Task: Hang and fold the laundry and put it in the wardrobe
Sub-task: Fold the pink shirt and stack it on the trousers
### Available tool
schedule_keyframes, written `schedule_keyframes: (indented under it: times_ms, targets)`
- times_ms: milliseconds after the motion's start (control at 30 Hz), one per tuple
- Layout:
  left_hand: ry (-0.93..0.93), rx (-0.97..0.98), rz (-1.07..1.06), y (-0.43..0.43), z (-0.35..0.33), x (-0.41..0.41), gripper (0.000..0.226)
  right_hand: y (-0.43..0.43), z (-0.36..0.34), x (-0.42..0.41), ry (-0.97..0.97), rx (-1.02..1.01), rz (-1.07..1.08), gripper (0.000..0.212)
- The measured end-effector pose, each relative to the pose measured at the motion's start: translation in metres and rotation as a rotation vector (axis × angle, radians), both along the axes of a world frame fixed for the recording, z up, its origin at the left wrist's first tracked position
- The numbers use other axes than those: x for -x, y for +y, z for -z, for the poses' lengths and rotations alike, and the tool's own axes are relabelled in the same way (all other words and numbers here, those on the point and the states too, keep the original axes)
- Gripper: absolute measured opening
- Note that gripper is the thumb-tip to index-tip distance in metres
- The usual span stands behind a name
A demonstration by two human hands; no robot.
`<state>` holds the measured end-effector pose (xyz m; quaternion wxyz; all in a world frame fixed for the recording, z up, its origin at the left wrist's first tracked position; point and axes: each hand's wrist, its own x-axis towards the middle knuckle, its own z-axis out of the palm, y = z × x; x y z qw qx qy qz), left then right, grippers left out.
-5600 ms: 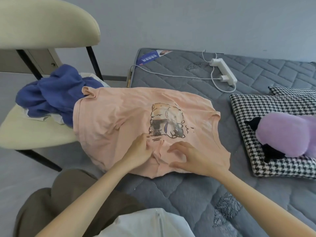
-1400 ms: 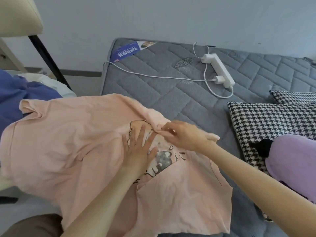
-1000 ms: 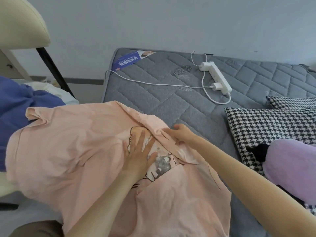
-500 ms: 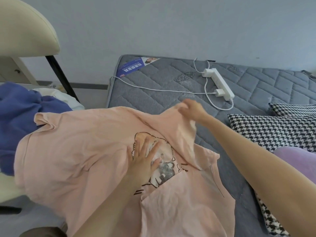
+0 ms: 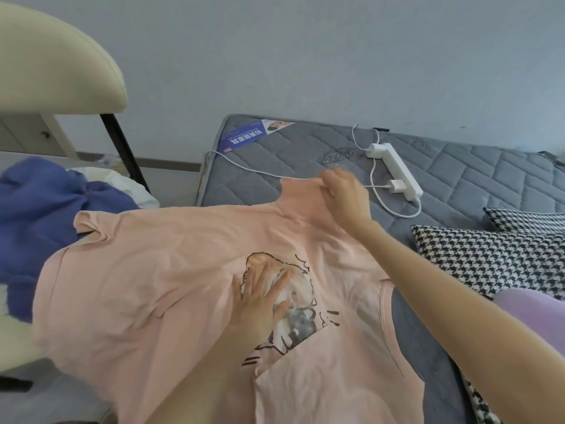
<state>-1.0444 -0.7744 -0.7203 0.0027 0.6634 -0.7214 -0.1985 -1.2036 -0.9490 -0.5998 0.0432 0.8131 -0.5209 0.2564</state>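
A pink T-shirt [image 5: 159, 280] with a cartoon print lies spread over the near corner of the grey mattress [image 5: 275, 166], its left part hanging past the mattress edge. My left hand [image 5: 260, 301] presses flat on the print, fingers straight. My right hand [image 5: 344, 197] pinches a far part of the shirt and holds it stretched out over the mattress, away from me. A near flap of the shirt lies folded over the lower part of the print.
A cream chair [image 5: 52, 65] at the left carries a blue garment [image 5: 46, 215] and something white. A white power strip [image 5: 394, 169] with its cable lies on the mattress. A houndstooth pillow [image 5: 489, 258] and a purple plush toy [image 5: 532, 319] sit at the right.
My right hand has pulled the pinched part of the shirt from the print outward, toward the far side of the mattress. My left hand has stayed flat on the print.
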Motion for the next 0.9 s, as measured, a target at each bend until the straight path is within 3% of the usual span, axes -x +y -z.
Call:
schedule_keyframes:
  times_ms: [100, 267, 333, 467, 600, 733, 900]
  targets:
    - [0.044, -0.02, -0.006, -0.001, 0.002, 0.0, 0.059, 0.036, 0.032, 0.005, 0.095, -0.139, -0.123, 0.013]
    - [0.011, -0.027, -0.019, -0.003, 0.006, 0.001, 0.059, 0.08, 0.066, 0.023, 0.002, -0.74, -0.24, 0.025]
    - [0.011, -0.025, -0.02, -0.003, 0.005, 0.001, 0.059, 0.087, 0.07, 0.031, -0.235, -0.747, -0.149, 0.022]
    - [0.033, -0.034, -0.019, -0.003, 0.002, 0.001, 0.058, 0.082, 0.079, 0.043, -0.61, -0.567, 0.293, 0.01]
    - [0.037, -0.038, -0.018, -0.004, 0.0, 0.0, 0.058, 0.062, 0.084, 0.055, -0.718, -0.811, 0.542, 0.027]
    - [0.041, -0.04, -0.018, -0.004, 0.001, 0.0, 0.058, 0.043, 0.085, 0.063, -0.854, -0.992, 0.592, 0.027]
    - [0.036, -0.047, -0.015, -0.005, 0.002, 0.0, 0.058, 0.024, 0.087, 0.061, -1.149, -0.85, 0.743, 0.019]
